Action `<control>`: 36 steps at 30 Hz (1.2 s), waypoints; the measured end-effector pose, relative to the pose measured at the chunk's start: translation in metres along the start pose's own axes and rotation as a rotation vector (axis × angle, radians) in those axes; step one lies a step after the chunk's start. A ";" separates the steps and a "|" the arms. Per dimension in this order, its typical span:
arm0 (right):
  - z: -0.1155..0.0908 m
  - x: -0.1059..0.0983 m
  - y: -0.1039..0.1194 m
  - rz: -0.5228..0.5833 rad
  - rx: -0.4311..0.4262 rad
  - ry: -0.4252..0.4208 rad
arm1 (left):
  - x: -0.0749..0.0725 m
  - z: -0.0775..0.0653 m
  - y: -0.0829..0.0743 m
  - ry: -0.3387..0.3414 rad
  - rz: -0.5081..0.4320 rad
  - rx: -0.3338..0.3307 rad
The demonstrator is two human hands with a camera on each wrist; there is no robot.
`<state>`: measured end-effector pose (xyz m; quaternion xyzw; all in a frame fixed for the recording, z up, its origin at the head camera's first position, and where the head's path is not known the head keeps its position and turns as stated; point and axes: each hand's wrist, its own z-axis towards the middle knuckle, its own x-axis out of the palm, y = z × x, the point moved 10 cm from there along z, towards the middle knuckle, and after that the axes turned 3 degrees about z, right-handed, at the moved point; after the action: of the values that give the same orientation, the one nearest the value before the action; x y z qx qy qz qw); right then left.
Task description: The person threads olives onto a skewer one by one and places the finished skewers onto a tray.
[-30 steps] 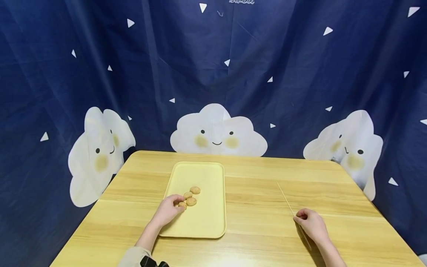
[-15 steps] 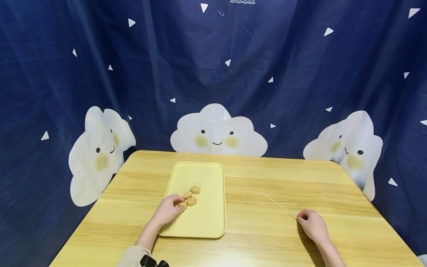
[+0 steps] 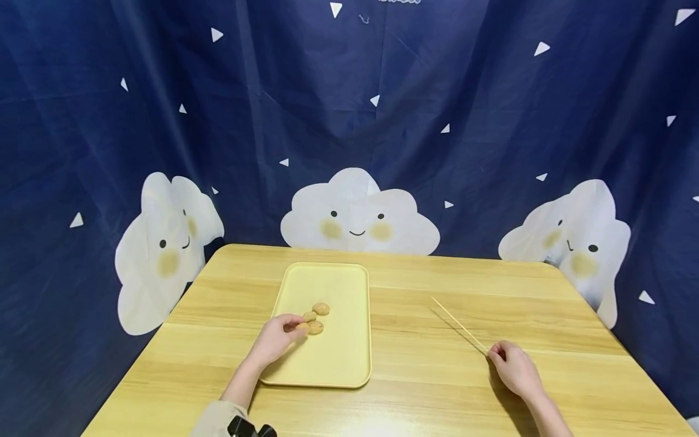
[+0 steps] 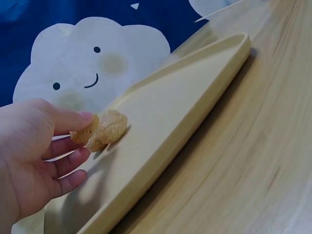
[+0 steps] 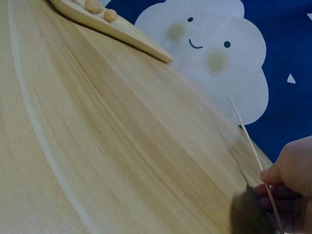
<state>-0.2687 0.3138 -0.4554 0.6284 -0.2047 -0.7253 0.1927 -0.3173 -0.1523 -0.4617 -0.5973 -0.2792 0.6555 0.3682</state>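
My left hand [image 3: 275, 340] is over the left side of a pale yellow tray [image 3: 338, 364]. In the left wrist view its thumb and fingers pinch a small golden-brown ball [image 4: 82, 134] with a wrinkled surface. Right beside that, several similar balls [image 4: 113, 126] lie on the tray; in the head view the farthest ball [image 3: 321, 309] sits a little apart from the rest. My right hand [image 3: 516, 371] grips a thin wooden skewer [image 3: 459, 323] near one end, between thumb and fingers. The skewer points forward and left, its tip raised off the table, its rear end mostly hidden by the hand.
The tray lies flat on a wood-grain table [image 3: 415, 364], left of the middle. Bare tabletop stretches between the tray and my right hand. A dark blue curtain [image 3: 404, 139] with clouds and white triangles hangs behind the table's far edge.
The skewer swung left, then rose so that its tip now stands off its shadow. My left hand, with the ball in its fingers, has shifted slightly forward and right.
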 end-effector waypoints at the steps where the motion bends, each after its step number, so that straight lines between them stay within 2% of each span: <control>1: 0.000 0.000 0.001 0.004 -0.002 0.002 | 0.000 0.000 -0.001 -0.002 -0.009 0.000; 5: -0.001 -0.001 0.004 0.022 -0.014 0.006 | 0.001 0.001 -0.008 -0.009 -0.075 -0.002; 13: -0.001 -0.001 0.012 0.075 -0.042 0.006 | 0.002 0.001 -0.035 0.000 -0.243 0.029; 16: -0.002 0.000 0.015 0.135 -0.043 0.022 | 0.005 0.000 -0.045 0.033 -0.306 0.057; 21: -0.004 -0.001 0.025 0.190 -0.087 0.000 | 0.012 -0.002 -0.062 0.116 -0.417 0.108; 26: -0.007 -0.004 0.032 0.250 -0.094 -0.011 | 0.018 -0.006 -0.074 0.161 -0.524 0.123; 31: -0.013 -0.006 0.045 0.332 -0.115 0.001 | 0.021 -0.006 -0.075 0.150 -0.558 0.093; 36: -0.019 -0.005 0.065 0.379 -0.210 0.033 | 0.024 -0.005 -0.075 0.133 -0.536 0.078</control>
<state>-0.2476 0.2611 -0.4185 0.5671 -0.2395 -0.6829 0.3932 -0.3021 -0.0901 -0.4163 -0.5291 -0.3773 0.5044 0.5686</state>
